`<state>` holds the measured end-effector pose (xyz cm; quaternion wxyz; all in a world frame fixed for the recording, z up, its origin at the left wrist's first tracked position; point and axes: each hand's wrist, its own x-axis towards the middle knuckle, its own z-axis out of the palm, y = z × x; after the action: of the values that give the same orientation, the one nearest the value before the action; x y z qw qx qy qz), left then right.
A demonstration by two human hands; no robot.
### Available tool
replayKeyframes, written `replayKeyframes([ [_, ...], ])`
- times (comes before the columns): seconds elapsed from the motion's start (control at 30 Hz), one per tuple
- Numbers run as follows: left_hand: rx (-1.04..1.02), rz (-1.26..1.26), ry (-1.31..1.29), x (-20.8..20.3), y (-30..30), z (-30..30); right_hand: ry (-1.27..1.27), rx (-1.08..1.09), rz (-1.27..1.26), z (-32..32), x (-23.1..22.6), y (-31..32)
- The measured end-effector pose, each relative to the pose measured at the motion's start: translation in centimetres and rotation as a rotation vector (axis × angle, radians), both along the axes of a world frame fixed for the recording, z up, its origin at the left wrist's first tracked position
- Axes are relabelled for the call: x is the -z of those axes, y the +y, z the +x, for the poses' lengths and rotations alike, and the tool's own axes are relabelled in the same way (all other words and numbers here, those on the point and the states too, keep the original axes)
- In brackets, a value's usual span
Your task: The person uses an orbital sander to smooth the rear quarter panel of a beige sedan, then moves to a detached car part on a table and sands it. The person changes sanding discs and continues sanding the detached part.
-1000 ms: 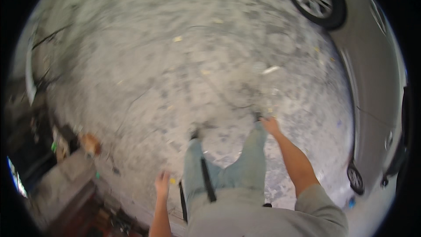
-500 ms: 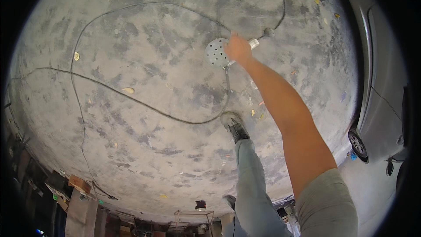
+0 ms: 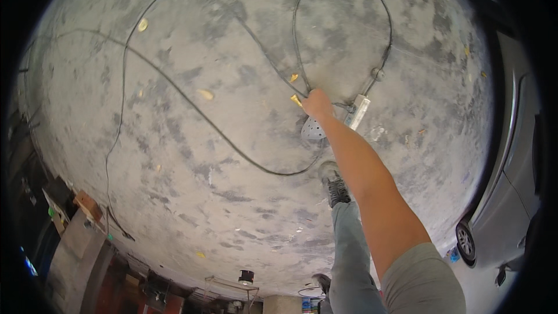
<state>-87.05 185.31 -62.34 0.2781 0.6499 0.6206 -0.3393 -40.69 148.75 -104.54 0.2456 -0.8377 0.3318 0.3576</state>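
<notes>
My right hand (image 3: 318, 106) reaches down from the lower right, its fingers closed around a black cable (image 3: 268, 60). On the far side of the hand, the cable runs up and left across the floor. A plug end joins a white power strip (image 3: 359, 110) just right of the hand. Beneath my hand and wrist lies a grey round disc with holes (image 3: 313, 130), partly covered by the arm. A small yellow piece, perhaps a leaf (image 3: 296, 100), shows beside my fingers. My left hand is out of view.
Cable loops spread over the stained concrete floor (image 3: 192, 157). My shoe (image 3: 337, 189) stands close to the disc. A grey car (image 3: 511, 157) is parked at the right. Dry leaves (image 3: 205, 94) are scattered about; a metal frame (image 3: 232, 285) and a wooden block (image 3: 87, 204) stand along the bottom edge.
My right hand has moved off the perforated disc's edge to the cable beyond it. The view has shifted, so the floor and cables appear lower and further right.
</notes>
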Motion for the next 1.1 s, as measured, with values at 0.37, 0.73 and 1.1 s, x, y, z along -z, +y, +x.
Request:
replayKeyframes([
  [0.37, -0.151, 0.044, -0.072, -4.2, 5.4, -8.2, -0.108, -0.448, 0.039, -3.5, -3.7, 10.5],
  [0.73, -0.39, 0.071, -0.427, -15.0, 20.1, -22.7, -0.166, -1.035, 0.605, -35.9, -43.0, 44.6],
  [1.1, -0.712, 0.6, -1.003, -35.2, 52.6, -52.4, -0.504, -2.04, 0.958, -65.7, -85.7, 95.7],
])
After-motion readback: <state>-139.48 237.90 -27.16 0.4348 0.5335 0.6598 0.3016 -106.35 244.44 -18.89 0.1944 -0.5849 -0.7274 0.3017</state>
